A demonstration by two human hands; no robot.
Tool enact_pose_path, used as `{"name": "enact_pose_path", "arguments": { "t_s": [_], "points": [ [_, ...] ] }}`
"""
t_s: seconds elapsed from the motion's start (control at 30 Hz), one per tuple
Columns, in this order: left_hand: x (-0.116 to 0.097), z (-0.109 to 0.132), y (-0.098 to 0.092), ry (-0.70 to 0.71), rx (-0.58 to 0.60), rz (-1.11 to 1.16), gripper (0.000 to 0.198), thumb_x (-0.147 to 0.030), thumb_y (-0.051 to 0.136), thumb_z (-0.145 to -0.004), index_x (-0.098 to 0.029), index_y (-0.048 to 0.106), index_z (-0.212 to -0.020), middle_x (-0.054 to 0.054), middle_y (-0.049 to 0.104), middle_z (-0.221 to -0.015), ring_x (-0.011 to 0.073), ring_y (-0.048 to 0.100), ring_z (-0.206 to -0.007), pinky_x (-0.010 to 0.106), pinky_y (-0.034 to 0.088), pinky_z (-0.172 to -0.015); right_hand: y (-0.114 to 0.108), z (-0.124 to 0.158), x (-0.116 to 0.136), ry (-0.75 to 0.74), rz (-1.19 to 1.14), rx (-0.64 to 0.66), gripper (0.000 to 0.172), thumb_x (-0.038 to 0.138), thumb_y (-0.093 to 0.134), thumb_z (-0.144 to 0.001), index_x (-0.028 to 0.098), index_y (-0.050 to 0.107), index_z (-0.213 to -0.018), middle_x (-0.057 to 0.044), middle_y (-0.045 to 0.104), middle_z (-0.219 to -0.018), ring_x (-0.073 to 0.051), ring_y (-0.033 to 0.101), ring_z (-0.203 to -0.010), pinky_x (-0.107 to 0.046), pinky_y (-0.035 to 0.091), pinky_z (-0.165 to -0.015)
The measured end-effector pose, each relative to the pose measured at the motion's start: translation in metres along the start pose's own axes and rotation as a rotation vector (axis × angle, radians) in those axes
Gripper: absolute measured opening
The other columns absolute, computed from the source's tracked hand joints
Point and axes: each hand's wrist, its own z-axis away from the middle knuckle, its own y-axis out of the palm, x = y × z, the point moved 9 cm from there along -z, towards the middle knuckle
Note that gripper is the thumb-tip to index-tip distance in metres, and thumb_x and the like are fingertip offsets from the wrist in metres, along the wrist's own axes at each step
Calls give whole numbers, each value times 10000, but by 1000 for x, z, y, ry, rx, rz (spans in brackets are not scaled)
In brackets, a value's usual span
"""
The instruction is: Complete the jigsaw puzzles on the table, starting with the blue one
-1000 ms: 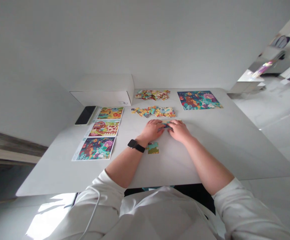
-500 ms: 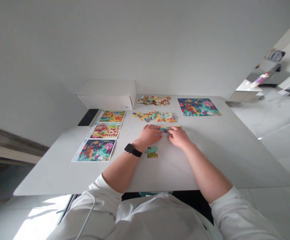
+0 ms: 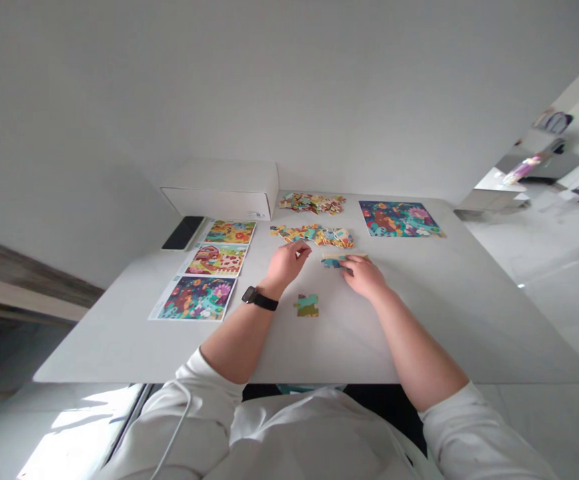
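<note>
My right hand (image 3: pixel 364 275) is on a short strip of joined jigsaw pieces (image 3: pixel 331 263), blue and pale yellow. Its fingers and thumb close over the strip's right part and hide some of it. Off the strip's left end, my left hand (image 3: pixel 287 264) has its fingers curled and the tips drawn together; whether a piece is between them is hidden. Nearer to me, a small joined bit of puzzle (image 3: pixel 308 305) in green and teal lies flat between my forearms. Just beyond my hands is a loose row of jigsaw pieces (image 3: pixel 314 235), mostly yellow and orange.
A second heap of pieces (image 3: pixel 312 203) lies by the wall. At the back right is a colourful puzzle picture (image 3: pixel 400 219). On the left are a sheet with three pictures (image 3: pixel 195 298), a dark phone (image 3: pixel 183 233) and a white box (image 3: pixel 214 202).
My left hand has come off the strip, moved left and curled its fingers. My right hand stays on the strip, more of which now shows. The view has shifted slightly.
</note>
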Motion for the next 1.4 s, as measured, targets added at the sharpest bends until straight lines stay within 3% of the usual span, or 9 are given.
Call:
{"name": "enact_pose_path", "arguments": {
  "t_s": [0.13,0.3,0.5,0.67,1.0,1.07,1.17,1.3,1.4],
  "points": [
    [18,-2,-7,-173,-52,42,299,-452,663,-987,-204,695,-823,11,669,-681,158,542,-628,275,362,-621,-1,-2,-6,-26,-37,-33,336,224,666,-974,276,826,-1265,-83,725,-1449,-287,672,-1334,-450,492,-1208],
    [15,-1,-15,-167,-84,-71,562,-557,471,-1071,-206,562,-642,34,570,-607,165,466,-605,314,259,-611,-8,-4,-14,-14,-153,-136,321,221,658,-960,236,824,-1234,-100,773,-1348,-271,703,-1264,-430,518,-1165],
    [3,-2,-13,-107,-35,-31,497,-499,381,-1118,-226,693,-844,67,700,-750,221,646,-728,300,379,-667,-32,-11,-44,181,-260,-294,354,301,632,-958,207,796,-1258,-120,791,-1282,-274,737,-1163,-422,554,-1081],
    [-2,-1,-2,-95,72,-52,505,-533,352,-1130,-237,740,-999,80,754,-833,260,733,-844,309,491,-745,-37,-37,-60,293,-273,-242,326,335,643,-961,220,796,-1225,-101,815,-1225,-252,753,-1107,-395,565,-1025],
    [-2,-1,-2,-61,87,-46,529,-540,330,-1139,-223,750,-1087,109,807,-984,273,765,-968,321,525,-812,-20,-92,-62,409,-15,-75,321,448,775,-891,202,833,-1088,-149,828,-1133,-292,770,-1062,-331,549,-890],
    [-1,-1,-1,-63,91,-39,526,-537,334,-1140,-220,750,-1090,111,810,-1001,275,767,-969,326,528,-817,-17,-92,-64,429,-21,-86,307,440,791,-861,212,837,-1063,-142,827,-1136,-289,767,-1062,-329,548,-894],
    [1,-2,0,-72,98,-36,522,-530,337,-1140,-223,755,-1084,109,813,-1007,276,768,-978,333,535,-829,-25,-84,-63,428,-43,-218,361,432,819,-813,213,823,-1100,-153,801,-1216,-292,743,-1107,-350,548,-932],
    [3,-2,1,-83,103,-44,513,-530,353,-1134,-234,768,-1074,106,814,-1014,275,766,-977,336,546,-837,-36,-71,-62,412,-235,-350,214,384,755,-839,208,794,-955,-128,816,-1101,-274,736,-1037,-379,548,-942],
    [5,-2,0,-77,91,-45,463,-492,383,-1129,-244,770,-1068,98,815,-1022,272,764,-981,338,550,-845,-36,-62,-62,429,-608,-354,283,479,786,-787,205,737,-837,-75,794,-870,-234,718,-840,-338,551,-777]
  ]
}}
